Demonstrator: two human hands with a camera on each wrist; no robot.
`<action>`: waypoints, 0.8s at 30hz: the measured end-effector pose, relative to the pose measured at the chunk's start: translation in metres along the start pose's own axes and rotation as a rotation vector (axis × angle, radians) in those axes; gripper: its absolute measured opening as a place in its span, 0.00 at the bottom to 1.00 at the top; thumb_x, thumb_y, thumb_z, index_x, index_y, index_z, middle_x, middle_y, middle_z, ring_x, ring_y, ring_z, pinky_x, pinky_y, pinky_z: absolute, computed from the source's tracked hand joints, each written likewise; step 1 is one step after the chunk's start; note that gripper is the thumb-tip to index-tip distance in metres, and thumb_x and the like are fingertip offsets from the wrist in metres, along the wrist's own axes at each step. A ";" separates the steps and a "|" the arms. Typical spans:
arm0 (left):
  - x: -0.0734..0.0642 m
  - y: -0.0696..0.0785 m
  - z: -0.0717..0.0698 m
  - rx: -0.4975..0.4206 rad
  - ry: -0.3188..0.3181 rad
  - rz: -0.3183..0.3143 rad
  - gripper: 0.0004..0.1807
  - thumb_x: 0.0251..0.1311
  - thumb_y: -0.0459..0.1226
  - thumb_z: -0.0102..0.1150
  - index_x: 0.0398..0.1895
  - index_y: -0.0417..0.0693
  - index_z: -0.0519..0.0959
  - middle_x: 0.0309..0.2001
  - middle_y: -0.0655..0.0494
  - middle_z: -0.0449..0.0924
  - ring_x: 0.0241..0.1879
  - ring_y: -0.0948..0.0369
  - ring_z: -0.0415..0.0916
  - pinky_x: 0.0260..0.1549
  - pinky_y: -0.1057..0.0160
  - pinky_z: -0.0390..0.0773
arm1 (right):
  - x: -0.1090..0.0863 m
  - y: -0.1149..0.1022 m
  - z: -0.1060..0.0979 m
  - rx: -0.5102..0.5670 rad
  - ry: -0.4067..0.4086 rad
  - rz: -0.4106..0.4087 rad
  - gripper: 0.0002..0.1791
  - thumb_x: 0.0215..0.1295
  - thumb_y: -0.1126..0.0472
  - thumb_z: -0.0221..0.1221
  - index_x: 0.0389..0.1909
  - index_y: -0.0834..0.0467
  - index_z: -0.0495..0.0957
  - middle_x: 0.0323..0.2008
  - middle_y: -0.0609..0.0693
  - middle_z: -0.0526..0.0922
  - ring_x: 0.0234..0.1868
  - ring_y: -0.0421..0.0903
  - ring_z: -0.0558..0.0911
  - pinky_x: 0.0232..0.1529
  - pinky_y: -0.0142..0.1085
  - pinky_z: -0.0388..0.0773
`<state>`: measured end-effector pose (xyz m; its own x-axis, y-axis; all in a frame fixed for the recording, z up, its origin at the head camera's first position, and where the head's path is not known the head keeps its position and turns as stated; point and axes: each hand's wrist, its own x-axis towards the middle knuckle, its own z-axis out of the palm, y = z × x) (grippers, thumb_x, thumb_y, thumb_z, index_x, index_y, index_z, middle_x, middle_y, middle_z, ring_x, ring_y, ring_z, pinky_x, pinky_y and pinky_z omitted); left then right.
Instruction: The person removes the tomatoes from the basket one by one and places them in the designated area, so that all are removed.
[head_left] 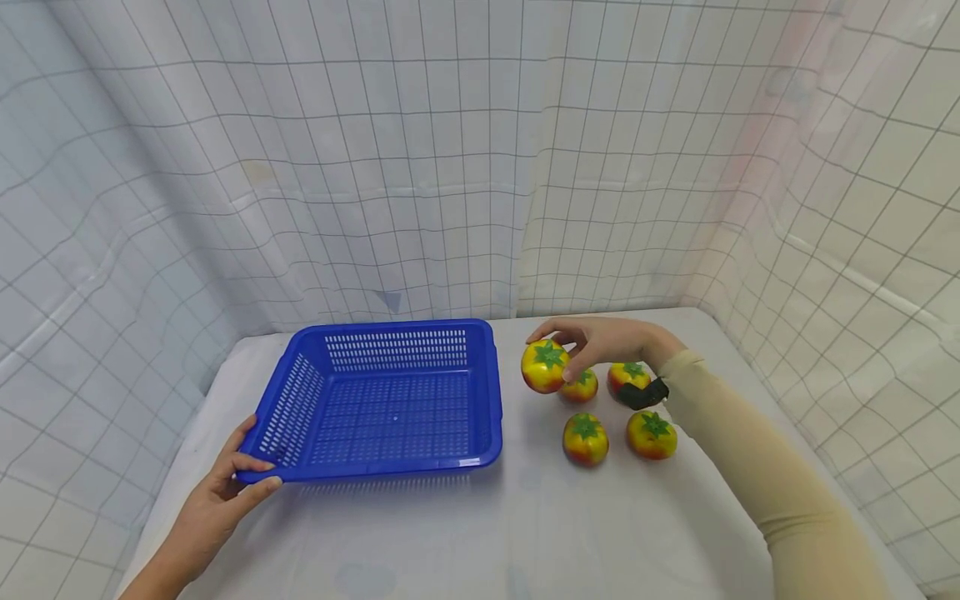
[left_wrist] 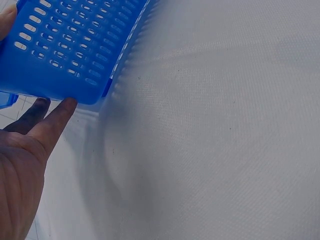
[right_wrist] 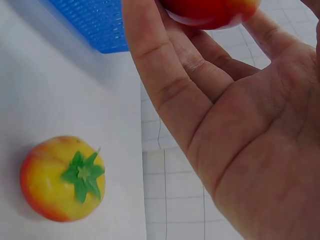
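My right hand (head_left: pixel 600 340) holds a yellow-and-red tomato (head_left: pixel 545 367) with a green star-shaped top, raised off the table just right of the blue basket. In the right wrist view the red underside of this tomato (right_wrist: pixel 212 12) shows between thumb and fingers. My left hand (head_left: pixel 225 483) grips the near left corner of the blue plastic basket (head_left: pixel 491 400), thumb and fingers about its rim. From the left wrist, fingertips (left_wrist: pixel 67 105) touch the slotted basket wall (left_wrist: pixel 75 45). Nothing lies inside the basket.
Several similar tomatoes sit on the white table (head_left: pixel 465 542) under and near my right forearm, among them a front one (head_left: pixel 586 440) and a right one (head_left: pixel 652 435). A black band (head_left: pixel 643 394) is on the right wrist. White checked curtains (head_left: pixel 420 167) enclose the table.
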<state>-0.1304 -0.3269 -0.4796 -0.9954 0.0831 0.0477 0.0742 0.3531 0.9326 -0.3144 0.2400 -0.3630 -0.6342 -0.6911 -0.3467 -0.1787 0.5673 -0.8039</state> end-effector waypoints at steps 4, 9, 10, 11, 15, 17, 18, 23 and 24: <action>0.000 0.001 0.000 0.002 0.002 0.004 0.15 0.75 0.36 0.57 0.53 0.33 0.69 0.82 0.72 0.30 0.70 0.19 0.43 0.47 0.81 0.72 | -0.010 0.006 -0.002 -0.001 0.024 0.020 0.38 0.55 0.46 0.74 0.67 0.30 0.71 0.69 0.45 0.69 0.73 0.50 0.62 0.70 0.60 0.59; -0.001 0.001 0.000 -0.004 0.000 0.004 0.15 0.75 0.35 0.57 0.54 0.32 0.69 0.82 0.72 0.30 0.70 0.19 0.43 0.47 0.81 0.72 | -0.018 0.018 -0.006 0.027 0.038 0.037 0.38 0.55 0.46 0.74 0.67 0.31 0.71 0.72 0.47 0.65 0.76 0.52 0.58 0.72 0.61 0.56; -0.001 0.001 0.000 -0.006 -0.001 0.002 0.15 0.75 0.35 0.57 0.54 0.32 0.69 0.82 0.72 0.30 0.70 0.19 0.43 0.47 0.81 0.72 | -0.019 0.020 -0.006 0.030 0.040 0.040 0.38 0.55 0.47 0.74 0.67 0.32 0.70 0.72 0.47 0.65 0.76 0.52 0.58 0.71 0.61 0.57; -0.001 0.001 0.000 -0.006 -0.002 0.000 0.15 0.75 0.35 0.57 0.54 0.32 0.69 0.82 0.72 0.30 0.70 0.19 0.43 0.47 0.81 0.72 | -0.021 0.022 -0.007 0.030 0.044 0.045 0.38 0.55 0.46 0.74 0.67 0.31 0.70 0.73 0.47 0.65 0.76 0.52 0.58 0.71 0.61 0.56; -0.001 0.001 0.000 -0.004 -0.001 -0.004 0.16 0.75 0.35 0.57 0.54 0.32 0.69 0.82 0.73 0.30 0.69 0.19 0.44 0.47 0.81 0.72 | -0.029 0.028 -0.009 0.019 0.059 0.044 0.38 0.56 0.47 0.73 0.68 0.31 0.70 0.72 0.47 0.67 0.75 0.53 0.59 0.71 0.62 0.57; -0.001 0.002 0.001 -0.003 0.000 -0.005 0.16 0.75 0.36 0.57 0.54 0.32 0.69 0.82 0.73 0.30 0.69 0.19 0.43 0.47 0.81 0.72 | -0.033 0.030 -0.009 0.015 0.065 0.040 0.38 0.56 0.48 0.73 0.68 0.31 0.70 0.72 0.47 0.67 0.75 0.53 0.60 0.71 0.62 0.57; -0.001 0.002 0.001 -0.003 0.000 -0.005 0.16 0.75 0.35 0.57 0.54 0.32 0.69 0.82 0.73 0.30 0.70 0.19 0.43 0.47 0.81 0.72 | -0.036 0.031 -0.009 0.013 0.069 0.039 0.37 0.57 0.48 0.72 0.68 0.31 0.70 0.71 0.47 0.68 0.75 0.53 0.60 0.71 0.62 0.56; 0.000 0.002 0.001 0.007 0.004 -0.006 0.16 0.75 0.36 0.57 0.54 0.32 0.69 0.82 0.73 0.30 0.70 0.19 0.44 0.47 0.82 0.72 | -0.047 0.039 -0.009 -0.009 0.098 0.057 0.37 0.56 0.46 0.73 0.68 0.31 0.70 0.72 0.47 0.67 0.75 0.52 0.60 0.72 0.62 0.55; 0.000 0.002 0.001 0.008 0.004 -0.007 0.16 0.75 0.36 0.58 0.54 0.32 0.69 0.82 0.73 0.30 0.69 0.19 0.44 0.47 0.82 0.72 | -0.049 0.041 -0.009 -0.007 0.102 0.064 0.37 0.56 0.45 0.73 0.68 0.30 0.70 0.72 0.46 0.67 0.75 0.52 0.60 0.71 0.63 0.55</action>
<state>-0.1300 -0.3249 -0.4779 -0.9961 0.0772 0.0429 0.0681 0.3610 0.9301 -0.2975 0.3013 -0.3740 -0.7177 -0.6044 -0.3458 -0.1405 0.6121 -0.7782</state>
